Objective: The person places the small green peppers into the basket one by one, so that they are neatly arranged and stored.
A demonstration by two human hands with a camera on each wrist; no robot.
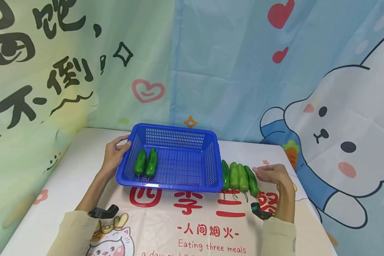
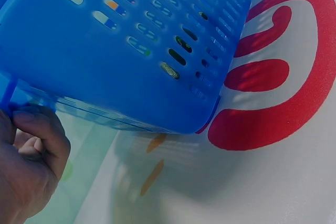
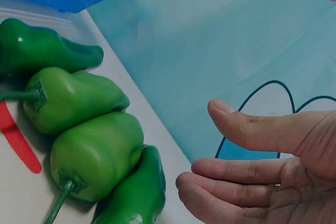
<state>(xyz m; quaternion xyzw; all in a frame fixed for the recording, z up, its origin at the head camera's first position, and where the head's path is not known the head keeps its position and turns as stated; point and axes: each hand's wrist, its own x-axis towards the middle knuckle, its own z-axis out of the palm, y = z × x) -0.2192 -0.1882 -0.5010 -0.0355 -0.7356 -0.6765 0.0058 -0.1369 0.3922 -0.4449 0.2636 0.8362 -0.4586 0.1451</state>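
My left hand [image 1: 114, 153] grips the left rim of a blue plastic basket [image 1: 179, 188], fingers curled at the edge; the left wrist view has the same hand [image 2: 37, 156] at the basket's corner. Two green peppers lie side by side in the basket's left part, a left one [image 1: 140, 163] and a right one [image 1: 152, 164]. To the basket's right, several more green peppers [image 1: 243, 177] lie in a row on the table, stems toward me. Beside the rightmost pepper [image 1: 252, 182] is my right hand [image 1: 273, 174], holding nothing. In the right wrist view its thumb [image 3: 252, 129] stands apart from the fingers.
A printed cloth with red characters and a cartoon cat [image 1: 110, 241] covers the table [image 1: 166, 227]. Behind it hangs a pale green and blue curtain [image 1: 211, 71] with a large cartoon rabbit [image 1: 336, 124] at the right. Each wrist wears a black strap device [image 1: 104, 212].
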